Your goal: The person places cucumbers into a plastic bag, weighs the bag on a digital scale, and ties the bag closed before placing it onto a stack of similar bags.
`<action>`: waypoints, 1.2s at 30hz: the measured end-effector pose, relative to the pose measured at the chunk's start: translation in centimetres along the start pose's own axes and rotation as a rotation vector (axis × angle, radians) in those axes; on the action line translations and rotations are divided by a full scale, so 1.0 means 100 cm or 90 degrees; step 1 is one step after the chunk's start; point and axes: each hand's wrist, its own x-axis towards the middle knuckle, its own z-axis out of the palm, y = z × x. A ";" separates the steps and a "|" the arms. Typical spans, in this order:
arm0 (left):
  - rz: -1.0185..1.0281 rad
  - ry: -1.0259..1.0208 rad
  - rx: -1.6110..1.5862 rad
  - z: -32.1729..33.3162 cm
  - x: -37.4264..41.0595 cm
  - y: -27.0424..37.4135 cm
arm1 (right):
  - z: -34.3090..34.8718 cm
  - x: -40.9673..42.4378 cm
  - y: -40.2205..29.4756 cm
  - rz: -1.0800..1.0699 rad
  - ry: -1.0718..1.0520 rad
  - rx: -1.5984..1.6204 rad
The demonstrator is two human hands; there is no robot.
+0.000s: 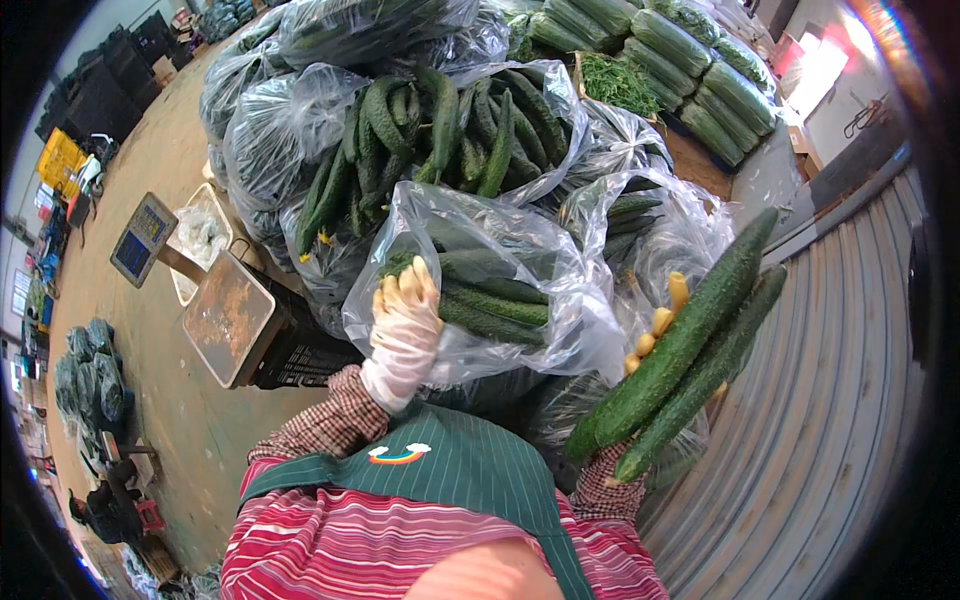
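Observation:
My left hand (406, 319), in a whitish glove, lies at the near left side of an open clear plastic bag (480, 214). Its fingers are at the ends of the cucumbers (495, 304) lying in that bag; whether they grip a cucumber or the plastic I cannot tell. On the right, my right hand (651, 334) holds two long cucumbers (675, 345) side by side, tilted up to the right. Its yellowish gloved fingertips show along their left side, and the palm is hidden behind them. Loose cucumbers (442, 120) are heaped just beyond the open bag.
Filled plastic bags (277, 142) are stacked behind. Another open bag (637, 187) with cucumbers stands right of centre. A scale with a rusty platform (229, 319) and a display (144, 238) is at the left. Wrapped bundles (671, 45) lie at the back right, corrugated metal sheeting (817, 390) at the right.

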 end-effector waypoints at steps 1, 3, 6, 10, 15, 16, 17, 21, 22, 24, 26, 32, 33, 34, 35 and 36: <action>-0.019 -0.026 0.151 0.000 -0.001 -0.017 | -0.006 0.001 0.010 0.027 -0.015 0.053; -0.085 -0.146 -0.003 0.030 -0.004 -0.035 | -0.004 0.005 0.033 0.050 -0.018 0.122; -0.076 -0.262 -0.448 0.004 0.004 -0.066 | 0.007 0.012 0.071 0.063 -0.002 0.185; -0.202 -0.264 -1.556 -0.015 0.042 -0.108 | 0.035 0.024 0.125 0.048 0.124 0.199; -0.086 -0.275 -1.737 -0.049 0.068 -0.153 | 0.059 0.047 0.215 0.049 0.215 0.292; -0.104 -0.331 -1.696 -0.054 0.069 -0.157 | 0.055 0.047 0.234 0.056 0.199 0.333; -0.060 -0.383 -1.735 -0.049 0.068 -0.158 | 0.048 0.046 0.250 0.063 0.183 0.374; 0.026 -0.465 -1.642 -0.048 0.041 -0.188 | 0.033 0.058 0.293 0.070 0.275 0.392; 0.022 -0.490 -1.616 -0.051 0.033 -0.194 | 0.034 0.057 0.294 0.038 0.302 0.310; -0.012 -0.509 -1.573 -0.049 0.014 -0.206 | 0.033 0.060 0.292 -0.051 0.385 0.159; -0.053 -0.517 -1.543 -0.044 -0.001 -0.220 | 0.027 0.082 0.287 -0.137 0.494 -0.072; -0.009 -0.495 -1.674 -0.039 0.012 -0.222 | -0.082 0.098 0.229 0.674 0.480 -1.451; -0.016 -0.481 -1.678 -0.036 0.018 -0.224 | -0.091 0.105 0.227 0.650 0.591 -1.410; -0.023 -0.468 -1.682 -0.034 0.025 -0.225 | -0.096 0.107 0.228 0.623 0.707 -1.360; -0.029 -0.455 -1.687 -0.031 0.032 -0.224 | -0.096 0.102 0.226 0.279 0.940 -0.833; -0.055 -0.438 -1.714 -0.024 0.039 -0.222 | -0.090 0.090 0.224 -0.044 1.010 -0.272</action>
